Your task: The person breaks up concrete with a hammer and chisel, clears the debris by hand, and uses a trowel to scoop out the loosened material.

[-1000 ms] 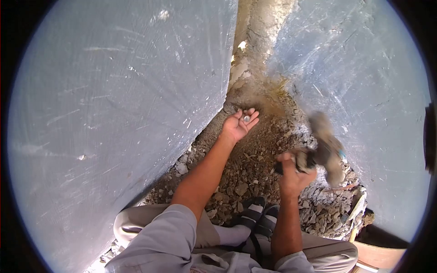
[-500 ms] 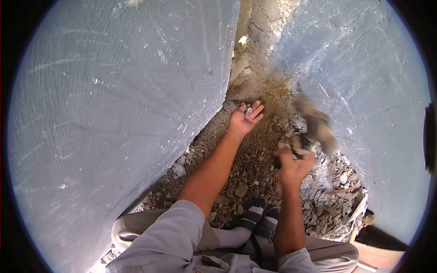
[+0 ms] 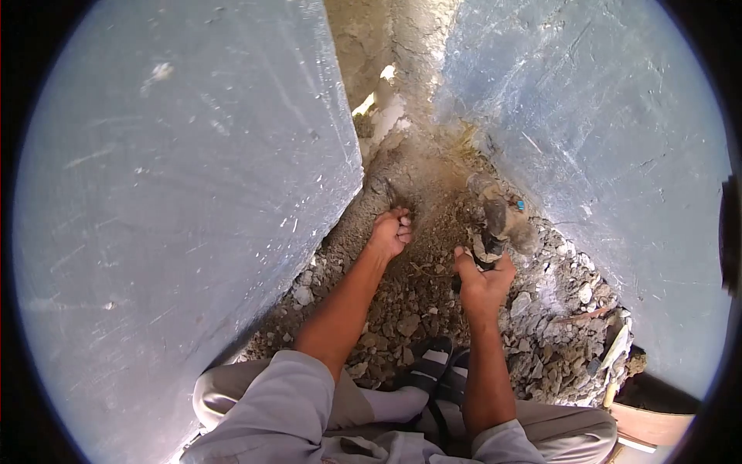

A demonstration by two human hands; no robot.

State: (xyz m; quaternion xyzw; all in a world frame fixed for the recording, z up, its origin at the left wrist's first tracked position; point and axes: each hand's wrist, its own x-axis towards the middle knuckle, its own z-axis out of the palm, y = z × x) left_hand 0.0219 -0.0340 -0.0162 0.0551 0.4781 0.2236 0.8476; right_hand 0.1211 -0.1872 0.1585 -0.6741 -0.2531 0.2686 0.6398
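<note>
My left hand is closed in a fist, low against the dusty base of the corner. The chisel-like metal rod whose round end showed in its palm earlier is hidden by the fingers now. Over to the right, my right hand grips a dusty hammer by its dark handle, thumb along the side. The hammer's thick, dirt-caked head is raised above the rubble, with a small blue spot beside it. Loose earth and broken stones lie below and between both hands.
Large grey scratched surfaces rise on both sides, a left panel and a right panel, narrowing to a rough corner. My sandalled feet are close below the hands. A brownish curved pan sits at lower right.
My left hand has gone from open-palmed to a closed fist and appears lower and further left. The hammer, blurred by motion before, now shows more sharply.
</note>
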